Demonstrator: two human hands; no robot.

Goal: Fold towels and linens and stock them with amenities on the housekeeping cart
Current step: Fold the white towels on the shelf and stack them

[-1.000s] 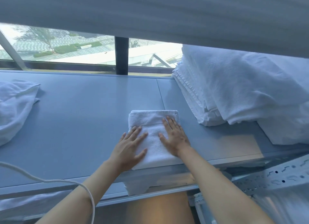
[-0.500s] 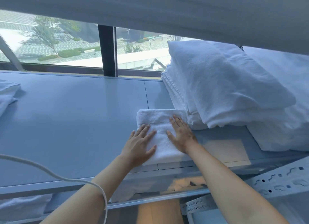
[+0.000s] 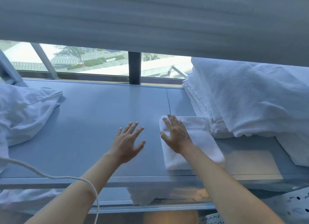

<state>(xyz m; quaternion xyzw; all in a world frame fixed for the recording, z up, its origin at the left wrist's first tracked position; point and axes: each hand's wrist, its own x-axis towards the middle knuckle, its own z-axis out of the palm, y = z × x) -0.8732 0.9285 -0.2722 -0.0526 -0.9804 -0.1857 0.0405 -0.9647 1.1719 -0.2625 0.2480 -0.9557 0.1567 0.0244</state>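
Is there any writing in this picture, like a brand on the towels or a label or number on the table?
No readable text anywhere.
Folded towel under the right hand: plain white, no label showing.
Stacked linens: no tags or print visible.
Perforated metal piece, lower right: dark marks are cut-out holes, not letters.
Bottom edge: dark marks, too blurred to read.

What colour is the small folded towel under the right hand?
White, plain; the folded towel shows best in the head view.
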